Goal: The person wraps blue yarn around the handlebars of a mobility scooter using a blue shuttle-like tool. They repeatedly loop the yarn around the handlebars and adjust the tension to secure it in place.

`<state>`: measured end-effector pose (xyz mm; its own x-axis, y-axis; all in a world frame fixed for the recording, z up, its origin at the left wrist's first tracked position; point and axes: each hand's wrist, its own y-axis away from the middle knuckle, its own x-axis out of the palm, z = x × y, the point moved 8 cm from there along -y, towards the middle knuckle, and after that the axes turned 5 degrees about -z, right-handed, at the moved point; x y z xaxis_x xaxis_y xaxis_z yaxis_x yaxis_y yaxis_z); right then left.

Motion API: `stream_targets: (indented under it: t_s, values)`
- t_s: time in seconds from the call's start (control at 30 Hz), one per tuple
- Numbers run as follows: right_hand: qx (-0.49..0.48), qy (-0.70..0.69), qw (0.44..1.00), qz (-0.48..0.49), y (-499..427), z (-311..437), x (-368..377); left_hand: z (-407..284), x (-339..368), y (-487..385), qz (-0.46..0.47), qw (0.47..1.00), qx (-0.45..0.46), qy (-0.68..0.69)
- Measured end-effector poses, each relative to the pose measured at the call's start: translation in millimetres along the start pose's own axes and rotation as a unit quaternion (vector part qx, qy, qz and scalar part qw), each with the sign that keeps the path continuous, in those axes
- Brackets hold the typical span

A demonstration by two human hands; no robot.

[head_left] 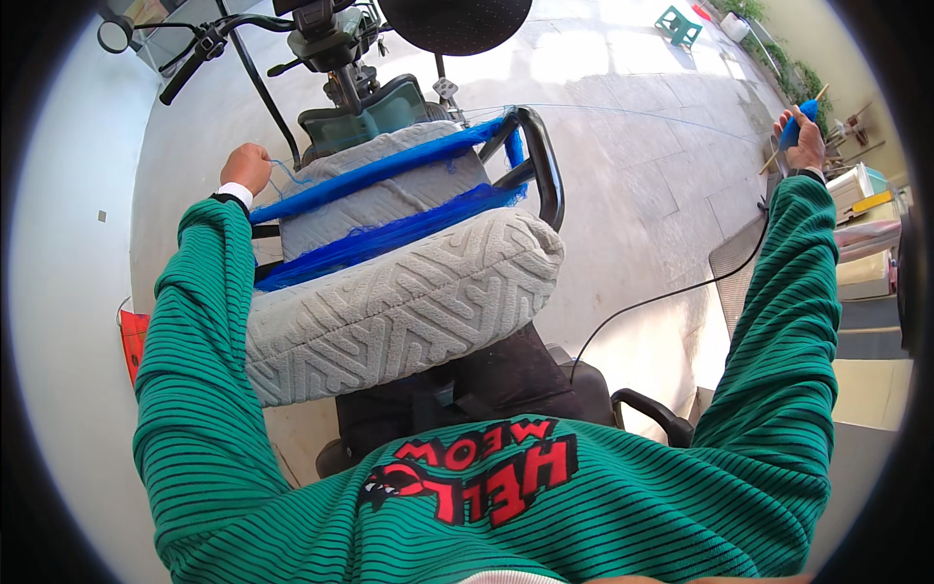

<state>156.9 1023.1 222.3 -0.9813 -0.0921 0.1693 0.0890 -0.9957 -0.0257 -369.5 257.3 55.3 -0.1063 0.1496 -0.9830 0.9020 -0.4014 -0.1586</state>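
My left hand (246,168) is closed on a thin blue thread (281,169) beside the left end of a blue thread skein (379,175). That skein is stretched across a black metal tube frame (543,168). A darker blue stretch of thread (394,233) runs nearer to me, behind a grey textured cushion (408,306) on my lap side. Far out to the right, my right hand (803,142) grips a wooden stick wound with blue thread (797,125). A fine blue strand runs from the frame toward that hand.
An electric scooter (365,95) with handlebars and a mirror stands ahead. A black cable (657,292) curves at the right, near boxes and trays (861,197). A green stool (678,28) stands farther off. A white wall (73,241) is at the left, with a red item (133,336) by it.
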Motion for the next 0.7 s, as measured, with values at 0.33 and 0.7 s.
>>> stream_targets:
  t_s: [0.33,0.7]
  values:
    - [-0.038,0.072,0.992,-0.101,-31.5,6.0,-213.0,-7.8,31.9,16.2,0.061,0.994,0.069,-0.063]
    - [-0.004,0.135,0.966,-0.223,46.3,-44.5,-398.4,-18.5,60.6,30.9,0.198,0.973,0.106,-0.048]
